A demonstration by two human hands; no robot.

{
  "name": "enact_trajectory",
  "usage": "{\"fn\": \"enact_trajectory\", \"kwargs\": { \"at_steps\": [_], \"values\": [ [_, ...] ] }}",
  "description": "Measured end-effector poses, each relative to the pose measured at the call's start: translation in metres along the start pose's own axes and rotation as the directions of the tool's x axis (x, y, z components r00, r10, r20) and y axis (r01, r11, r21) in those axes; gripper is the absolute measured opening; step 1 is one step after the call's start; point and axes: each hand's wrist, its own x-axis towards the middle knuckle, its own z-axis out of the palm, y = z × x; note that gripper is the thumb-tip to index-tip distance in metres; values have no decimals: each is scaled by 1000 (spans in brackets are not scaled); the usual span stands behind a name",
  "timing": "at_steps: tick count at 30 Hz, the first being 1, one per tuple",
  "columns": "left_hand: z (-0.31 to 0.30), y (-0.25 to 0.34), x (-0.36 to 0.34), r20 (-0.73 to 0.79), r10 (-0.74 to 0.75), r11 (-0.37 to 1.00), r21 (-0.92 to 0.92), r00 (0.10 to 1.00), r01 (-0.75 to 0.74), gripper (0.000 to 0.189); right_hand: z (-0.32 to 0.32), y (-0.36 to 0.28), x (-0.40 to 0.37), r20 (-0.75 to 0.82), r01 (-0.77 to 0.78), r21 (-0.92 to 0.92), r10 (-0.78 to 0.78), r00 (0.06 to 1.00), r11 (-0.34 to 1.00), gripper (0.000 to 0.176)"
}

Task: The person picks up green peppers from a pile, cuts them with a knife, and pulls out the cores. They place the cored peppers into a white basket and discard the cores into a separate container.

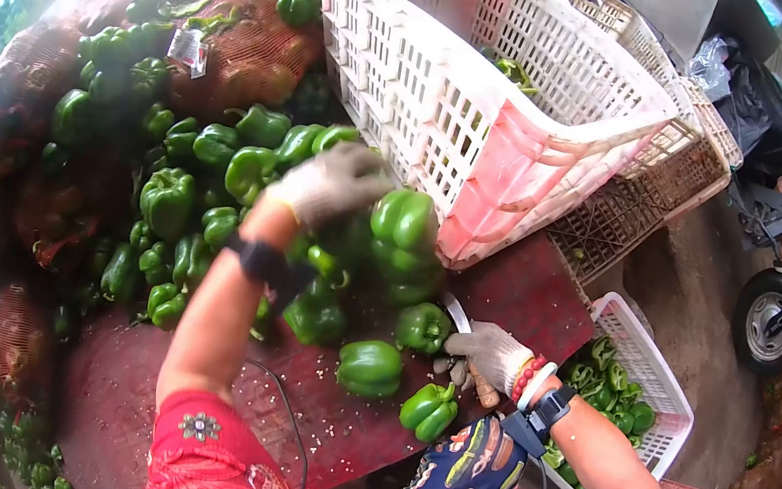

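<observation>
Left hand, gloved, lies on one green bell pepper beside the white crate; its grip cannot be told. Right hand is closed on one knife, blade pointing away and leftward. Three loose peppers lie nearby on the red worktop.

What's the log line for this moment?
left hand: at green pepper | right hand: holds knife | white crate: behind pepper

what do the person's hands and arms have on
The left hand and right hand wear grey knit gloves. Each wrist has a black band; the right adds red beads and a white bangle. Short red sleeves bear a silvery flower motif; a thin dark cable runs by the left arm.
</observation>
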Motion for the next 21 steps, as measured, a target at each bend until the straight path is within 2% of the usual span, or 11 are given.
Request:
{"fn": "enact_trajectory", "kwargs": {
  "at_steps": [1,2,4,6,7,9,10,12,17,20,21],
  "values": [
    [11,36,-12,-139,-124,988,75,982,136,37,-4,6,4,20,17,-20,-17,1000,1000,31],
    [4,79,-17,-120,-598,783,-299,792,546,45,-6,11,8,41,30,-40,-29,999,999,30],
    [-2,115,-43,-224,-626,779,-140,747,611,45,-5,14,13,19,14,-14,-14,1000,1000,32],
    [-47,127,-52,81,-759,605,-276,646,747,41,-2,7,8,-13,-11,12,12,1000,1000,34],
    [-51,110,-60,-144,-721,688,-266,677,675,39,-2,6,7,8,2,13,-3,1000,1000,35],
    [-68,63,-49,-440,-682,690,-123,584,713,41,2,3,0,8,-40,-12,40,999,999,37],
    [-65,21,-44,-505,-647,677,-37,571,735,46,2,0,-1,5,-54,-27,54,999,998,37],
    [-53,-54,-32,-329,-731,616,59,598,786,64,-3,8,9,25,7,-18,-7,1000,1000,31],
    [-60,-36,18,72,-858,503,314,508,805,74,-3,5,8,15,-5,-16,6,1000,1000,31],
    [-49,-44,9,185,-786,617,294,590,730,75,-4,7,12,47,62,-46,-60,997,997,29],
    [-40,-49,1,167,-767,635,330,620,698,75,-8,14,19,78,60,-14,-59,995,998,28]
  ]
}}
